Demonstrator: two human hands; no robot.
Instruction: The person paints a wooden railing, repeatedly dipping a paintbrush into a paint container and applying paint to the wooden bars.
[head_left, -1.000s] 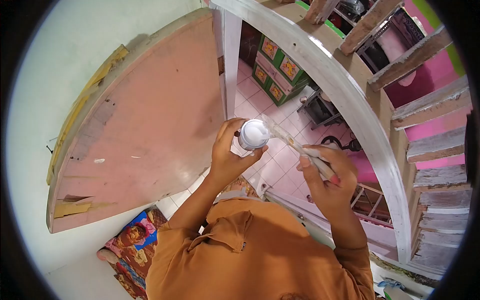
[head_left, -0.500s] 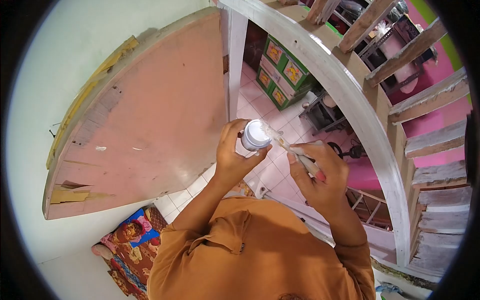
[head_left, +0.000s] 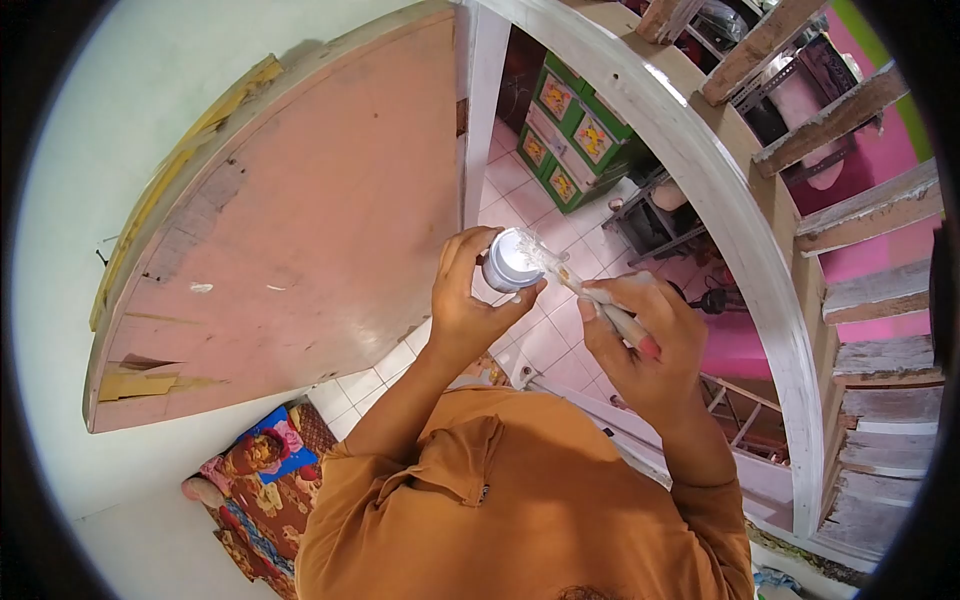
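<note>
Over floor tiles, your left hand grips the cup, right hand pinches the brush; hold cup steady, dip lightly.

Door panel: matt wood, splintered at edge.

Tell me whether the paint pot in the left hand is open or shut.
Open: no lid covers the paint pot, white shows inside its rim, and the bristles of the paintbrush are at its mouth.
</note>
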